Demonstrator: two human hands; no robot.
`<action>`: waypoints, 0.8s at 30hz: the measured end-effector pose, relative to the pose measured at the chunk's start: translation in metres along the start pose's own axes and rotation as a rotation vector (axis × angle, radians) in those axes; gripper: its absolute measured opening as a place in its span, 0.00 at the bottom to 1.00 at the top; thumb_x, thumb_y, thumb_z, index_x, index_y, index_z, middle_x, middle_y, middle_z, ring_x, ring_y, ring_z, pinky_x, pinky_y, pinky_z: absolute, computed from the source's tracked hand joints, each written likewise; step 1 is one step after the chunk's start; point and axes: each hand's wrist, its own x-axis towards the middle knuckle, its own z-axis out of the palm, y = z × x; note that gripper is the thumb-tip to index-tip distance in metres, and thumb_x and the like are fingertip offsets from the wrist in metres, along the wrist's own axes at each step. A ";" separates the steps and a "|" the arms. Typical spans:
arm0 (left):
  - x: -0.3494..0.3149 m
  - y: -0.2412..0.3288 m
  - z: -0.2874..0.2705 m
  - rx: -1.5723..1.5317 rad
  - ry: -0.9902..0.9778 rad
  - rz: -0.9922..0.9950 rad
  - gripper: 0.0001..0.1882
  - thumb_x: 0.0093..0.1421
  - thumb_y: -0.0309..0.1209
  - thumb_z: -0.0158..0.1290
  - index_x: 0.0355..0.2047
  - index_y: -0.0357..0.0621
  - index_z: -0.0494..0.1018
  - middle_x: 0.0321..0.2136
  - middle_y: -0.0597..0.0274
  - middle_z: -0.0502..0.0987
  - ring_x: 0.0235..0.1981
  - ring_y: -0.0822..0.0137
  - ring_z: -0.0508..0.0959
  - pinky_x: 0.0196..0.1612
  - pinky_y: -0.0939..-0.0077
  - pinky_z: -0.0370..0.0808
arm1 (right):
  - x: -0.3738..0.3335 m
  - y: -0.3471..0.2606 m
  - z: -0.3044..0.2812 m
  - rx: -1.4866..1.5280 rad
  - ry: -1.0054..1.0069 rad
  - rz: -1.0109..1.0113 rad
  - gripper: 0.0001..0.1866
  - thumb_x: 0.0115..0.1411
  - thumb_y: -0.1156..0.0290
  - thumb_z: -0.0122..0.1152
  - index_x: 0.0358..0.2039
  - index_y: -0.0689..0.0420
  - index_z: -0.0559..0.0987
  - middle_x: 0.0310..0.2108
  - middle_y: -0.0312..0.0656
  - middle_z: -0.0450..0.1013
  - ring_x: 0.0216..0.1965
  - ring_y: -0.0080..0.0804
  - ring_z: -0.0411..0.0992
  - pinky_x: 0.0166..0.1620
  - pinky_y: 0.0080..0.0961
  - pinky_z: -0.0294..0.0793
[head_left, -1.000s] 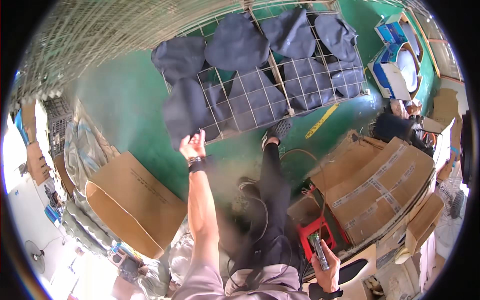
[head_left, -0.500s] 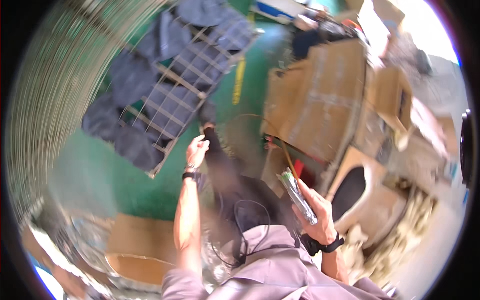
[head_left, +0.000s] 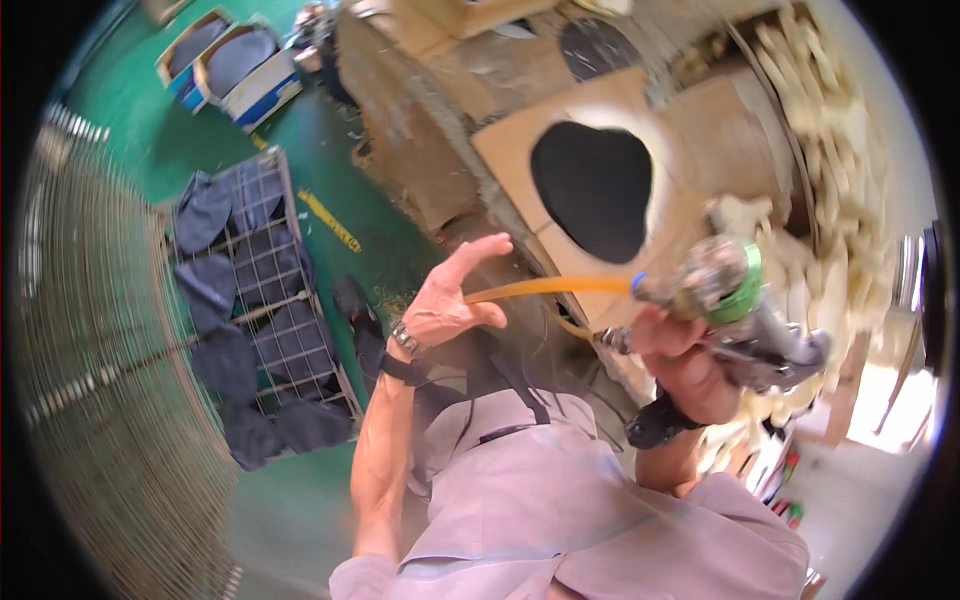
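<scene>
My right hand (head_left: pixel 690 370) is wrapped round a metal spray gun (head_left: pixel 775 345) with a green ring, partly blurred and held at the right. An orange hose (head_left: pixel 560 286) runs left from a blue fitting by the gun to my left hand (head_left: pixel 448 300). That hand is open, thumb and fingers apart; the hose meets it between them, and whether it touches the palm I cannot tell. A second hose ends at a metal fitting beneath my right hand. Beyond the hose, a black rounded flat piece (head_left: pixel 592 190) lies on a cardboard sheet (head_left: pixel 510 150) marked with pale residue.
At left stands a wire rack (head_left: pixel 300 296) with dark grey-blue pieces on it. Open boxes (head_left: pixel 262 90) holding similar pieces sit on the green floor. Cream-coloured residue (head_left: pixel 815 150) hangs thickly along the right side. Cardboard (head_left: pixel 400 130) covers the bench edge.
My view has swung right, so the rack sits farther left and the black piece nearer the middle. The spray gun is raised farther right; my left hand has opened beside the hose.
</scene>
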 end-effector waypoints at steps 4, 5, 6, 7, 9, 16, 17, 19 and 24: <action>0.026 0.012 0.038 0.035 -0.145 -0.095 0.51 0.44 0.58 0.68 0.62 0.41 0.67 0.59 0.56 0.73 0.63 0.59 0.69 0.66 0.62 0.62 | -0.041 -0.051 -0.063 -0.143 0.084 -0.133 0.19 0.61 0.69 0.63 0.50 0.61 0.72 0.40 0.43 0.74 0.38 0.32 0.71 0.41 0.25 0.72; 0.026 0.005 0.041 0.032 -0.160 -0.123 0.51 0.45 0.59 0.68 0.62 0.41 0.67 0.58 0.56 0.73 0.63 0.59 0.69 0.66 0.62 0.62 | -0.057 -0.062 -0.071 -0.191 0.170 -0.162 0.19 0.62 0.70 0.63 0.52 0.61 0.73 0.40 0.44 0.75 0.36 0.30 0.72 0.39 0.24 0.73; 0.020 -0.010 0.039 0.029 -0.162 -0.173 0.50 0.47 0.58 0.67 0.64 0.42 0.65 0.59 0.56 0.73 0.63 0.59 0.69 0.67 0.62 0.62 | -0.076 -0.069 -0.077 -0.240 0.260 -0.190 0.19 0.63 0.70 0.63 0.53 0.62 0.74 0.39 0.46 0.77 0.34 0.29 0.73 0.37 0.23 0.73; 0.008 -0.031 0.034 0.067 -0.126 -0.198 0.41 0.48 0.40 0.68 0.61 0.40 0.68 0.58 0.54 0.74 0.60 0.57 0.72 0.64 0.65 0.66 | -0.097 -0.074 -0.079 -0.295 0.357 -0.207 0.20 0.64 0.70 0.63 0.54 0.62 0.75 0.38 0.48 0.78 0.32 0.27 0.73 0.35 0.23 0.74; -0.021 -0.056 0.017 -0.066 -0.047 -0.494 0.33 0.57 0.32 0.64 0.62 0.40 0.67 0.55 0.51 0.76 0.57 0.60 0.74 0.62 0.66 0.69 | -0.146 -0.079 -0.074 -0.484 0.590 -0.183 0.30 0.57 0.77 0.67 0.60 0.68 0.71 0.40 0.53 0.79 0.37 0.38 0.80 0.40 0.29 0.79; -0.111 -0.094 -0.086 0.367 -0.243 -0.729 0.27 0.59 0.38 0.62 0.56 0.39 0.72 0.40 0.53 0.82 0.42 0.63 0.81 0.47 0.69 0.77 | -0.228 -0.059 0.023 -0.643 0.835 0.498 0.27 0.54 0.80 0.57 0.56 0.68 0.75 0.39 0.52 0.81 0.39 0.33 0.81 0.44 0.24 0.76; -0.114 -0.099 -0.097 0.346 -0.260 -0.745 0.27 0.60 0.37 0.61 0.57 0.39 0.72 0.42 0.54 0.82 0.42 0.64 0.81 0.47 0.70 0.77 | -0.234 -0.049 0.034 -0.605 0.851 0.461 0.27 0.53 0.80 0.57 0.56 0.68 0.75 0.39 0.52 0.81 0.38 0.33 0.80 0.44 0.23 0.76; -0.114 -0.090 -0.102 0.295 -0.303 -0.787 0.25 0.62 0.34 0.60 0.57 0.37 0.71 0.45 0.54 0.81 0.43 0.66 0.80 0.47 0.71 0.77 | -0.246 -0.034 0.055 -0.539 0.884 0.398 0.27 0.53 0.81 0.57 0.56 0.68 0.75 0.39 0.51 0.81 0.37 0.33 0.80 0.43 0.23 0.76; -0.069 -0.059 -0.076 0.198 -0.355 -0.633 0.24 0.63 0.33 0.59 0.58 0.38 0.70 0.45 0.57 0.80 0.45 0.68 0.78 0.50 0.73 0.74 | -0.247 -0.050 0.068 -0.555 0.799 0.234 0.29 0.46 0.81 0.61 0.53 0.68 0.77 0.37 0.53 0.80 0.34 0.39 0.79 0.41 0.24 0.75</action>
